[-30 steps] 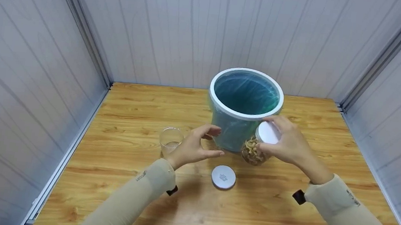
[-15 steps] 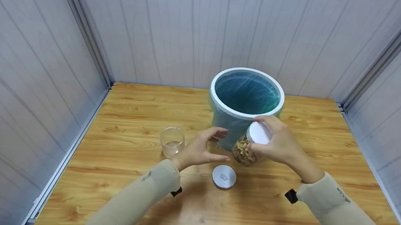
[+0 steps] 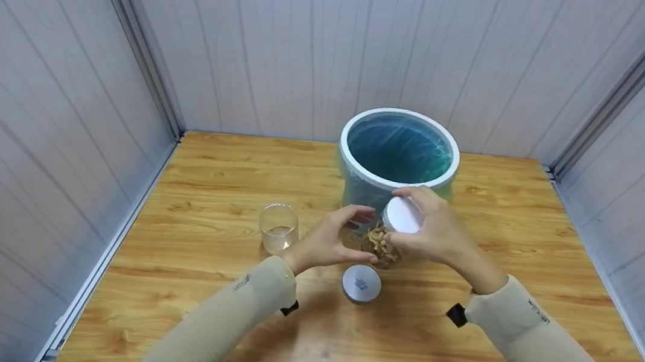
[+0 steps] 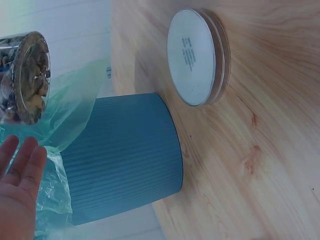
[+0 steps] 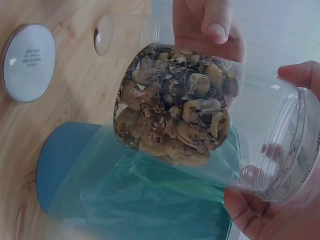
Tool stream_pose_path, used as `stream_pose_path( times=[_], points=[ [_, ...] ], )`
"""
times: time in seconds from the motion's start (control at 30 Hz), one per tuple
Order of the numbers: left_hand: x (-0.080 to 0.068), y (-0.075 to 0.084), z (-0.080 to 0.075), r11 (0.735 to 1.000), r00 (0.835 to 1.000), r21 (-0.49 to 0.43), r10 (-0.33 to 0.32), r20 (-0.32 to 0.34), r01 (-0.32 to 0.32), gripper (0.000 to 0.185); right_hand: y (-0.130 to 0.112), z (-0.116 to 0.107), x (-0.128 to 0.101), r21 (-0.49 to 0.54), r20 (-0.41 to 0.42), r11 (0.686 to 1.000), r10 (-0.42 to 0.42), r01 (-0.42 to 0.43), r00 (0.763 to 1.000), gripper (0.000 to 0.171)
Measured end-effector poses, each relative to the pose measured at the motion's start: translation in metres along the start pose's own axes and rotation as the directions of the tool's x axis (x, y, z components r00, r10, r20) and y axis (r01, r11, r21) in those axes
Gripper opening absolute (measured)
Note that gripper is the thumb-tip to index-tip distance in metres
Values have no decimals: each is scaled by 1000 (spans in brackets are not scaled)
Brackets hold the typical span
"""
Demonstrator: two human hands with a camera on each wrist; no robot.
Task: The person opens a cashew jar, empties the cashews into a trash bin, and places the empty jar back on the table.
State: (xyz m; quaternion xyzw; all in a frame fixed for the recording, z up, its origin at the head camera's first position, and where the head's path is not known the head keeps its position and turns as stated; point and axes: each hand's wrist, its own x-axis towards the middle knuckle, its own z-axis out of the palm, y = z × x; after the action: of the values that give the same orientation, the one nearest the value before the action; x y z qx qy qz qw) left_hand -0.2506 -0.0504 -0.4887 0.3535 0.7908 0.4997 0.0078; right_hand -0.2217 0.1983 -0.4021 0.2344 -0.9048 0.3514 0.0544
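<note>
A clear jar point(image 5: 172, 107) with skinned-brown cashews in its lower part hangs tilted over the table, its white screw lid point(image 3: 405, 216) on. My right hand point(image 3: 441, 234) grips it around the lid and neck, thumb on the near side and fingers on the far side. My left hand point(image 3: 331, 239) is beside the jar's base, thumb and fingers spread apart around its left side and holding nothing. In the left wrist view the fingers point(image 4: 25, 162) are extended just below the jar's bottom. A round white lid point(image 3: 362, 284) with printed text lies on the table below the jar.
Behind the hands stands a blue ribbed bin point(image 4: 125, 155) with a white rim point(image 3: 343, 150) and a green-tinted plastic liner point(image 5: 145, 200). A clear glass cup point(image 3: 279, 224) stands left of my left hand. Pale panel walls point(image 3: 277, 48) enclose the wooden table point(image 3: 195, 288).
My right hand has carried the jar leftward, from in front of the bin's right side toward my left hand. The left hand has shifted slightly right, closing the distance and uncovering the glass cup.
</note>
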Motion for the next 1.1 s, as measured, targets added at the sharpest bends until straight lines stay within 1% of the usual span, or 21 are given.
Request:
stream_pose_path(
  times=[0.13,0.37,0.53,0.77,0.93,1.1],
  points=[
    [1,1,2,1000,1000,5,-9,5,9,84,-3,3,1,1,11,1000,-6,6,1000,75],
    [3,1,4,1000,1000,-24,11,19,-11,86,-6,8,5,6,11,1000,-7,7,1000,71],
    [3,1,5,1000,1000,-11,3,19,-2,84,-8,10,6,1,20,1000,-9,9,1000,73],
    [2,0,6,1000,1000,4,11,9,-11,80,-6,13,6,-9,26,1000,-18,18,1000,73],
    [-1,-2,5,1000,1000,-1,-1,-2,1,80,-4,15,6,-16,47,1000,-18,19,999,80],
    [-5,-3,3,999,1000,-48,-19,-19,18,79,-1,15,4,22,53,1000,-5,3,999,96]
  ],
)
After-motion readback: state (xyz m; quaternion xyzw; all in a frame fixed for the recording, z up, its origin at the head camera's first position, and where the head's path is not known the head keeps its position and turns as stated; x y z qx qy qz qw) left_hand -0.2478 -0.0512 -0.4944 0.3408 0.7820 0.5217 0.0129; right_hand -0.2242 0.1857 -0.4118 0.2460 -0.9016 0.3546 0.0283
